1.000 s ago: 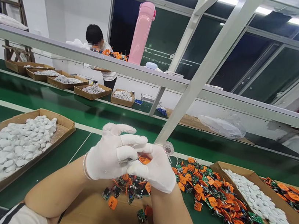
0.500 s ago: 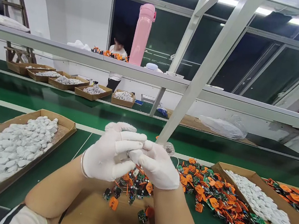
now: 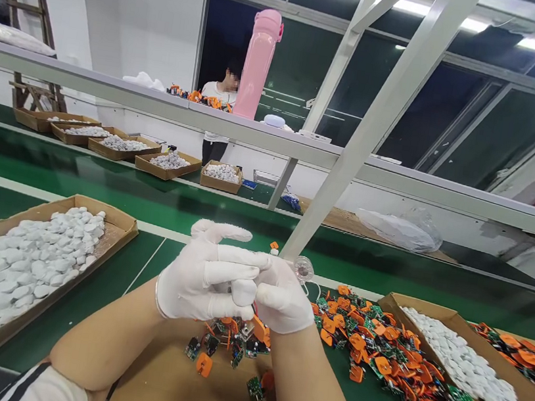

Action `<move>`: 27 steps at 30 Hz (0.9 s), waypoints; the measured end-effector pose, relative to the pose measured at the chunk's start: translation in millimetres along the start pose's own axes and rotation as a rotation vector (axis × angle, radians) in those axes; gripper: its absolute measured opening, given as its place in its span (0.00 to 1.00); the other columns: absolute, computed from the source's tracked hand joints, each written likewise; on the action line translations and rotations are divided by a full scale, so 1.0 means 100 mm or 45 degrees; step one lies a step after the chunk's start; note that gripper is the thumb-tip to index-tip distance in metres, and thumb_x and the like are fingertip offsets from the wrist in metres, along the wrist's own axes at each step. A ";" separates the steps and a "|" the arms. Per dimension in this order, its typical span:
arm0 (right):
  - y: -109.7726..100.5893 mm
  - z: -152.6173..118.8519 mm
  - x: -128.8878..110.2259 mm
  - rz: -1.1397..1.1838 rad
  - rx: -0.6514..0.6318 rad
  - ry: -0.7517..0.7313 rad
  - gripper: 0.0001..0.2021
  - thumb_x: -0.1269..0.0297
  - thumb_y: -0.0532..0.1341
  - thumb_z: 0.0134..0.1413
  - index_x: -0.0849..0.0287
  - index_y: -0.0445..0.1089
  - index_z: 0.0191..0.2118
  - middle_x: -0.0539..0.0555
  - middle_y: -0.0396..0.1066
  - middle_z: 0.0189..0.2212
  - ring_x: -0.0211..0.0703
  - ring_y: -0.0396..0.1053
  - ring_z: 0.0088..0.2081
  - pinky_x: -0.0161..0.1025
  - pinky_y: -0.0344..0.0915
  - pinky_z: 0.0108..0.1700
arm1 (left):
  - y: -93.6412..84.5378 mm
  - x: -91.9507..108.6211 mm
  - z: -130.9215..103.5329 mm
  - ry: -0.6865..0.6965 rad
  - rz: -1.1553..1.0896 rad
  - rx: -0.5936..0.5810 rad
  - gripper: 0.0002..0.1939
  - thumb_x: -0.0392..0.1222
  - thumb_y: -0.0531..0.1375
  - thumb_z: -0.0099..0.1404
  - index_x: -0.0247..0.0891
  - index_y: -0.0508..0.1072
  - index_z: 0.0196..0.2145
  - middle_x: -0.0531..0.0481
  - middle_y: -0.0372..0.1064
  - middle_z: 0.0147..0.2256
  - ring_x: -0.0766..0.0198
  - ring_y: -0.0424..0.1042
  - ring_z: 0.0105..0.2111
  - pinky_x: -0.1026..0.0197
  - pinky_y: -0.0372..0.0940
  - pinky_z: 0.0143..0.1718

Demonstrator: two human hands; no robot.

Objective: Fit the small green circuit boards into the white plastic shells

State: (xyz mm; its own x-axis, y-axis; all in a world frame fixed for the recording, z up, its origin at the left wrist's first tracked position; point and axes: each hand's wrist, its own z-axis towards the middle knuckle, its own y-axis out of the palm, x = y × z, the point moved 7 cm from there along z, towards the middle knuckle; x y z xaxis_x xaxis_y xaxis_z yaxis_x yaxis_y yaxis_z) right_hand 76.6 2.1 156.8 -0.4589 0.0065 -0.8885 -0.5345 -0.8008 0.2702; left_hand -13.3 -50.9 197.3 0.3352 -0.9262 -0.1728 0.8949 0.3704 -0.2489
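Lying at left, a box (image 3: 120, 231) holds white pieces (image 3: 24, 266), finished or not unclear; at right, a board heap (image 3: 383, 349) seems unworked. Left hand (image 3: 191, 279) grasps one piece (image 3: 243, 292) between its fingers, apparently mid-work; right hand (image 3: 284, 301) curls beside it, grip hidden.

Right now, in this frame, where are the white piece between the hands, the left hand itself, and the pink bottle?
White piece (image 3: 243, 293): head view, middle of its smooth face.
Left hand (image 3: 197, 275): head view, middle of the white glove.
Pink bottle (image 3: 258, 66): head view, middle of its body.
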 end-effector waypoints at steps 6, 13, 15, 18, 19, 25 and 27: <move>-0.04 0.08 0.05 0.123 -0.001 -0.036 0.14 0.61 0.74 0.33 0.61 0.72 0.27 0.50 0.69 0.21 0.38 0.65 0.25 0.36 0.64 0.31 | 0.05 -0.02 0.01 -0.053 0.028 -0.133 0.24 0.57 0.57 0.68 0.36 0.68 0.52 0.35 0.74 0.49 0.53 0.72 0.52 0.47 0.66 0.51; -0.02 0.02 0.03 0.070 0.032 -0.059 0.19 0.56 0.77 0.32 0.59 0.70 0.28 0.48 0.68 0.16 0.38 0.64 0.20 0.35 0.60 0.24 | 0.01 0.04 -0.02 0.066 -0.002 -0.126 0.26 0.56 0.57 0.69 0.36 0.64 0.57 0.39 0.76 0.45 0.54 0.72 0.52 0.46 0.65 0.54; -0.03 0.00 0.03 0.063 0.054 -0.067 0.21 0.57 0.78 0.31 0.59 0.69 0.29 0.47 0.68 0.16 0.38 0.65 0.19 0.35 0.61 0.24 | 0.02 0.04 -0.04 0.057 0.008 -0.146 0.24 0.55 0.59 0.67 0.34 0.67 0.53 0.41 0.78 0.42 0.53 0.72 0.51 0.48 0.66 0.53; -0.03 -0.02 0.02 0.079 0.071 -0.073 0.22 0.57 0.78 0.31 0.59 0.68 0.30 0.46 0.68 0.16 0.37 0.65 0.19 0.34 0.61 0.24 | 0.03 0.03 -0.04 0.017 0.086 -0.195 0.22 0.56 0.60 0.66 0.36 0.70 0.48 0.43 0.78 0.41 0.53 0.72 0.50 0.49 0.67 0.50; -0.02 -0.02 0.02 0.085 0.080 -0.073 0.22 0.57 0.78 0.31 0.60 0.68 0.30 0.46 0.68 0.16 0.37 0.65 0.19 0.34 0.62 0.24 | 0.02 0.03 -0.04 0.010 0.112 -0.194 0.22 0.57 0.60 0.66 0.36 0.70 0.47 0.43 0.78 0.41 0.52 0.71 0.51 0.49 0.67 0.49; -0.04 -0.03 -0.04 0.115 0.189 -0.032 0.22 0.59 0.78 0.30 0.60 0.71 0.32 0.48 0.70 0.20 0.35 0.65 0.22 0.33 0.63 0.25 | 0.00 0.03 0.02 0.017 0.022 -0.098 0.31 0.59 0.57 0.67 0.37 0.63 0.60 0.37 0.75 0.48 0.54 0.70 0.54 0.49 0.67 0.52; -0.05 -0.03 -0.06 0.098 0.233 -0.033 0.22 0.60 0.78 0.29 0.60 0.71 0.32 0.48 0.71 0.20 0.36 0.66 0.22 0.34 0.65 0.27 | 0.02 0.05 0.02 0.022 -0.043 -0.095 0.30 0.55 0.55 0.69 0.36 0.59 0.63 0.34 0.72 0.51 0.54 0.70 0.54 0.48 0.67 0.52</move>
State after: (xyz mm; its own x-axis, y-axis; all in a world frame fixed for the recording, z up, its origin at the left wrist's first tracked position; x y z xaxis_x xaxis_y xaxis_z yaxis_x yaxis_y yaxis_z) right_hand 84.3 4.4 159.4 -0.5202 -0.0330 -0.8534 -0.6161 -0.6776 0.4017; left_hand -9.1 -54.9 197.8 0.2993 -0.9371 -0.1795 0.8810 0.3437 -0.3252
